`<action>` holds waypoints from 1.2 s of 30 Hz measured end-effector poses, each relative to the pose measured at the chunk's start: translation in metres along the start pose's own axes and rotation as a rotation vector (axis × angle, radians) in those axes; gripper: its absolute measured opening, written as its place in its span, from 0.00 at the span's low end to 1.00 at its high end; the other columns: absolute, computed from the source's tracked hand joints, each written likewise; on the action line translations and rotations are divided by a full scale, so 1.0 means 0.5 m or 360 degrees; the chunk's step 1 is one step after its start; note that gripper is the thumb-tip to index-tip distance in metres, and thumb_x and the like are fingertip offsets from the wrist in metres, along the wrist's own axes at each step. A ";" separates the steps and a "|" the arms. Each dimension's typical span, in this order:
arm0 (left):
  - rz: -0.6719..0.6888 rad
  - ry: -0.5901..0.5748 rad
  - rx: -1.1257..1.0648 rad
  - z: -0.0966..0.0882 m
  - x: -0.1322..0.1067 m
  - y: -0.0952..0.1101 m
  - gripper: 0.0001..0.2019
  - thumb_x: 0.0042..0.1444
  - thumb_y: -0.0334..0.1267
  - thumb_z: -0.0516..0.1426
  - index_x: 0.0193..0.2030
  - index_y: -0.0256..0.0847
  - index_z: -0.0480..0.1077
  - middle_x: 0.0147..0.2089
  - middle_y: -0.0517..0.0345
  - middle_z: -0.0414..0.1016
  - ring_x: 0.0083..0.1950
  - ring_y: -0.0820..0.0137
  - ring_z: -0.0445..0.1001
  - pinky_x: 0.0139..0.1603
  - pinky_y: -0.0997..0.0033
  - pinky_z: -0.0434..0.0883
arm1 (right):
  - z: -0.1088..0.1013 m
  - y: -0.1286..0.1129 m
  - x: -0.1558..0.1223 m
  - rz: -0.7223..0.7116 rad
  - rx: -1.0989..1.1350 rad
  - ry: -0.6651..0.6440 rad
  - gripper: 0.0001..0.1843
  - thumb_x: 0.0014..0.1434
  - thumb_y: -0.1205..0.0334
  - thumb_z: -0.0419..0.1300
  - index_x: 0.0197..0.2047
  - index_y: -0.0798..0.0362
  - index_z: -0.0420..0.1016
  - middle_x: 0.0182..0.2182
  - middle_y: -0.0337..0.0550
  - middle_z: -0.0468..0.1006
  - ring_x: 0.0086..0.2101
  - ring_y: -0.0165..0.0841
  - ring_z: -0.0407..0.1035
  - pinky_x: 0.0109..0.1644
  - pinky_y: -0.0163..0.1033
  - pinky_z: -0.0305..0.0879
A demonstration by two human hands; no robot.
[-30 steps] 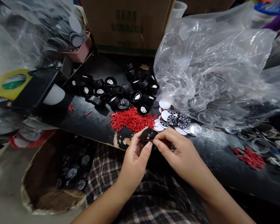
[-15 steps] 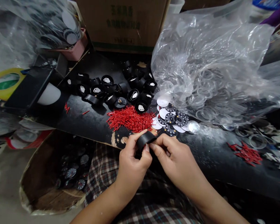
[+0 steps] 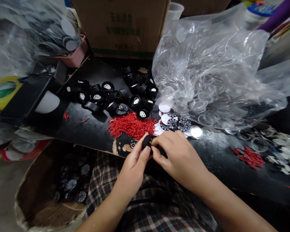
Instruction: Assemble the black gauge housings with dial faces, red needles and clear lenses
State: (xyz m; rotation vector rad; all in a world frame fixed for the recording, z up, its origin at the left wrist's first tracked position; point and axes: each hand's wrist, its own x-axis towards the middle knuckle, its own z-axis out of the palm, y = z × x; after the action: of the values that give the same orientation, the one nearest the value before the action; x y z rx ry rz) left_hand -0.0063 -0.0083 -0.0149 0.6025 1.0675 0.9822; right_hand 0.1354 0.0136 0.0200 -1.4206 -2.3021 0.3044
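My left hand (image 3: 135, 161) grips a small round black case (image 3: 148, 141) between thumb and fingers, tilted over the table's front edge. The fingers of my right hand (image 3: 176, 151) are pinched together at the open side of this case; whatever lies between their tips is hidden. Just beyond my hands is a heap of thin red pointers (image 3: 132, 125). To its right lie overlapping round dials (image 3: 177, 123), some black with printed marks, some white side up. Behind the pointers sit several more black cases (image 3: 143, 112), many showing a white piece inside.
A clear plastic bag (image 3: 207, 64) of transparent rings covers the back right. Red pointers (image 3: 250, 157) and white pieces (image 3: 284, 151) lie at the right. A cardboard box (image 3: 120, 29) stands behind. Below left, a large container (image 3: 29, 180) holds assembled dial units.
The case in my left hand has been turned so its opening faces my right hand. My right fingers have shifted from its lower edge up to that opening. The view has shifted slightly.
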 end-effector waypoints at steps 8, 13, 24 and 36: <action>-0.0116 0.0164 -0.0036 0.019 0.000 -0.020 0.18 0.53 0.48 0.61 0.51 0.52 0.75 0.58 0.57 0.74 0.63 0.58 0.66 0.62 0.61 0.66 | -0.021 -0.009 0.008 0.0468 0.0364 -0.0143 0.06 0.57 0.70 0.56 0.30 0.52 0.69 0.24 0.35 0.73 0.26 0.29 0.64 0.35 0.36 0.58; 0.0006 0.0060 -0.0086 0.014 0.012 -0.013 0.18 0.55 0.45 0.61 0.52 0.48 0.74 0.58 0.54 0.74 0.61 0.56 0.69 0.61 0.55 0.67 | -0.049 0.104 -0.058 0.0819 0.0295 0.0139 0.07 0.61 0.59 0.57 0.39 0.50 0.75 0.33 0.41 0.77 0.31 0.34 0.70 0.38 0.40 0.63; -0.0186 -0.0082 -0.0246 0.033 0.009 -0.018 0.15 0.55 0.43 0.60 0.50 0.45 0.75 0.57 0.53 0.75 0.58 0.58 0.72 0.57 0.55 0.71 | -0.034 0.205 -0.104 0.1013 -0.0052 0.0169 0.26 0.54 0.56 0.62 0.54 0.55 0.68 0.44 0.49 0.68 0.30 0.34 0.68 0.45 0.49 0.67; -0.0296 -0.0299 -0.0424 0.037 0.015 -0.009 0.14 0.59 0.44 0.57 0.49 0.44 0.75 0.49 0.53 0.79 0.48 0.66 0.77 0.50 0.65 0.73 | -0.019 0.054 -0.065 0.0717 0.0935 0.0208 0.11 0.61 0.60 0.57 0.46 0.50 0.75 0.35 0.42 0.74 0.34 0.32 0.70 0.38 0.39 0.69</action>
State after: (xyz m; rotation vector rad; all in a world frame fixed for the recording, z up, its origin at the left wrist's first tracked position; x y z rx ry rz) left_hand 0.0131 -0.0031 -0.0145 0.3622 0.7945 0.8684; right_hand 0.1742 -0.0032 0.0103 -1.5509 -1.5721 0.9045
